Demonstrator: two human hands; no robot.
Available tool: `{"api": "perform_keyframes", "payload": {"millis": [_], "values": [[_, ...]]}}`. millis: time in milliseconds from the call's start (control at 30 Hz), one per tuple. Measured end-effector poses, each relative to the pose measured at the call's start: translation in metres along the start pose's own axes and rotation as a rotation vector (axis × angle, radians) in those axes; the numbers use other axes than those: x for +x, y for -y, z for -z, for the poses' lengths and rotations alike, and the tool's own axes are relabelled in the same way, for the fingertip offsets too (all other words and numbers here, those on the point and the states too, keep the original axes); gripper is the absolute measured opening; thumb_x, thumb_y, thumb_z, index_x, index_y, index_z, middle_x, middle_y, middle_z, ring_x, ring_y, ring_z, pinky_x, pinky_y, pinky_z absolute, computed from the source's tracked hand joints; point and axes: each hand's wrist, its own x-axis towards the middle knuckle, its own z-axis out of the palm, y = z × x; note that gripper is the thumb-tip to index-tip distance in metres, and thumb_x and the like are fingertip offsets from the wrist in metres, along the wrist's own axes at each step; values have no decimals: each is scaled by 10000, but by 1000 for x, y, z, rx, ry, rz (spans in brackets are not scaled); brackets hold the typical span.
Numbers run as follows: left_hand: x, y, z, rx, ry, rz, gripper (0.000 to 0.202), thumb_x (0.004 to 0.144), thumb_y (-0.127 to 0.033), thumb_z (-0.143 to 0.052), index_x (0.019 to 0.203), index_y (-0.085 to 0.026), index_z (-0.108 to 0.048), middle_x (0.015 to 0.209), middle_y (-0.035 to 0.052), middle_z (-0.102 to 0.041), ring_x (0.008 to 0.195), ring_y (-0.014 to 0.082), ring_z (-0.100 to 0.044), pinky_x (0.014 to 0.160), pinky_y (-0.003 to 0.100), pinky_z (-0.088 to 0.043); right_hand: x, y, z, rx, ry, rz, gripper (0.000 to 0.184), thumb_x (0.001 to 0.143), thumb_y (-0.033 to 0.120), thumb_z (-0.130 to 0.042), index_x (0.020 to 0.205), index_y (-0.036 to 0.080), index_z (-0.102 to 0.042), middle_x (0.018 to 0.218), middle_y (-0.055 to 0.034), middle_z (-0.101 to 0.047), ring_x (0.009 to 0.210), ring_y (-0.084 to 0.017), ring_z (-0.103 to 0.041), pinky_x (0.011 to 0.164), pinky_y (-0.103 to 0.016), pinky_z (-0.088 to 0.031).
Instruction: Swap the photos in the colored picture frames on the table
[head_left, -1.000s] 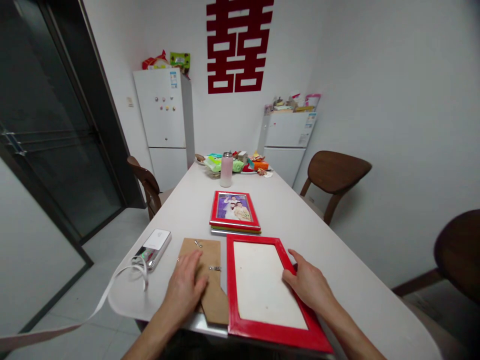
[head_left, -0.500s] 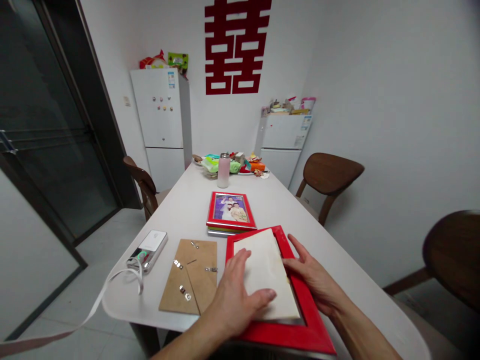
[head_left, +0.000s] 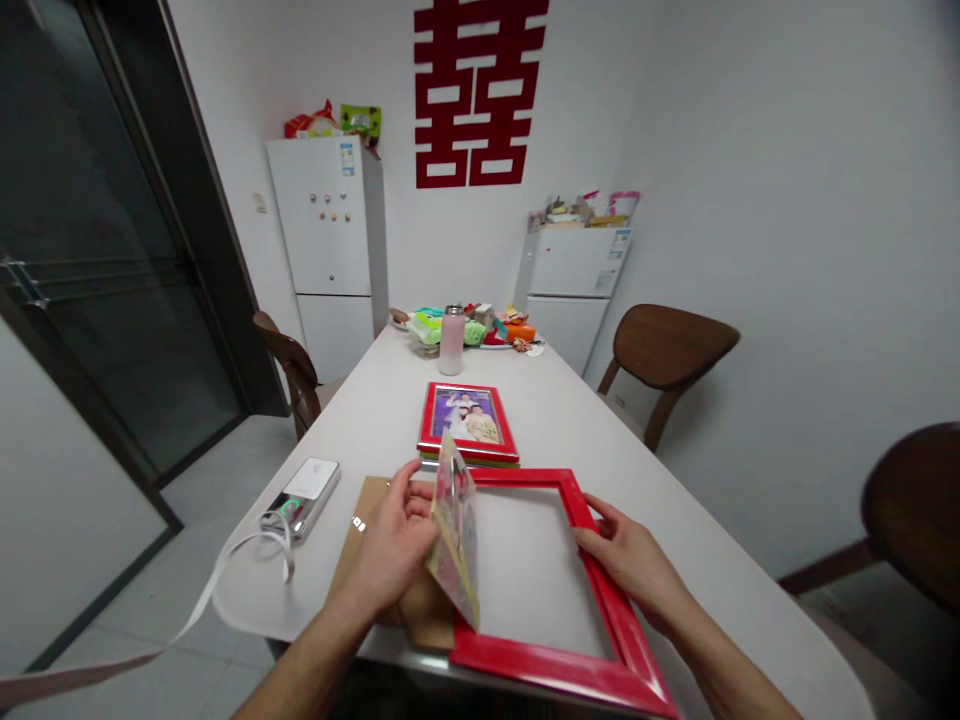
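Your left hand (head_left: 396, 545) pinches the edge of a thin picture panel (head_left: 455, 530) between thumb and fingers, and that panel stands steeply tilted just to the right of those fingertips, its pale, yellowed edge facing you and a printed side turned toward your right hand (head_left: 628, 560). Your right fingers are curled around the right rail of the red frame (head_left: 551, 668), thumb on the near face, the rest going over the outer edge. The frame lies flat between your two sets of fingers, and the panel hides most of its left rail; whether the panel's low corner touches the frame, you cannot tell from here. Beneath your left fingers and wrist lies the brown backing board (head_left: 431, 612), a metal clip showing beside your knuckles. Just beyond your left fingertips sits a red-bordered framed photo (head_left: 469, 418) on a small stack, with the pink bottle (head_left: 451, 345) farther past it. Well left of those fingers rests a shiny device (head_left: 304, 500) with a pale cord.
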Motion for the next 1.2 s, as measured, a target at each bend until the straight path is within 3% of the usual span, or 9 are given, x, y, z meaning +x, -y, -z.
{"api": "perform_keyframes", "payload": {"millis": [133,333,500,633,767,867,933,1067,1200], "values": [[-3,30,29,46,-24,144,617,579,-154,-496,1161,-138,-293,790,-1,-522,634,112,-546,583,214,-430,7,-14,-1,-354,-98,33,480,673,298,-417,1112,121,-497,707,-41,-637,605,-173,-577,556,-255,-405],[-3,67,35,286,-103,124,574,589,-93,-442,1153,-88,-341,671,-24,-506,559,106,-505,526,201,-374,4,-16,-5,-585,-107,61,490,714,320,-357,1120,86,-500,719,-84,-641,686,-215,-593,633,-288,-414],[-8,68,35,513,-96,20,462,640,-97,-443,1100,-141,-448,754,-4,-557,650,131,-517,636,238,-373,3,-21,-8,-641,-127,122,459,730,303,-356,1100,81,-511,917,-116,-616,815,-216,-574,732,-293,-408],[-13,58,34,631,-59,-38,405,673,-115,-433,1074,-152,-475,797,18,-591,681,152,-536,663,260,-383,5,-25,-10,-664,-130,149,434,743,291,-360,1087,80,-518,954,-122,-591,845,-211,-557,777,-299,-397],[-17,56,33,706,-34,-98,392,662,-98,-428,1044,-156,-491,858,40,-592,760,172,-545,707,277,-401,1,-23,-14,-658,-213,295,402,735,280,-393,1031,54,-545,985,-151,-558,912,-230,-512,847,-341,-359],[-18,61,33,745,-12,-157,412,647,-83,-426,1049,-154,-486,952,60,-566,881,192,-521,787,309,-395,-7,-15,-22,-506,-240,396,382,722,287,-414,1019,90,-552,1015,-139,-548,927,-229,-501,838,-366,-370],[-19,63,31,763,1,-194,429,644,-84,-431,1065,-149,-474,1024,72,-535,963,203,-483,857,343,-365,-14,-6,-32,-324,-152,374,386,716,305,-427,1031,116,-545,999,-119,-564,861,-205,-535,780,-340,-410],[-28,62,20,813,51,-290,418,664,-98,-441,1078,-152,-467,1116,87,-490,1073,207,-405,942,381,-300,-22,8,-56,84,103,125,485,683,326,-492,1117,109,-480,803,-68,-624,611,-155,-570,575,-272,-438],[-40,63,3,888,225,-358,546,654,-168,-517,1182,-138,-383,1262,121,-377,1170,232,-312,969,417,-279,-27,24,-72,530,394,-79,517,651,282,-550,1123,88,-469,570,-2,-604,479,-128,-535,504,-250,-414]]}}
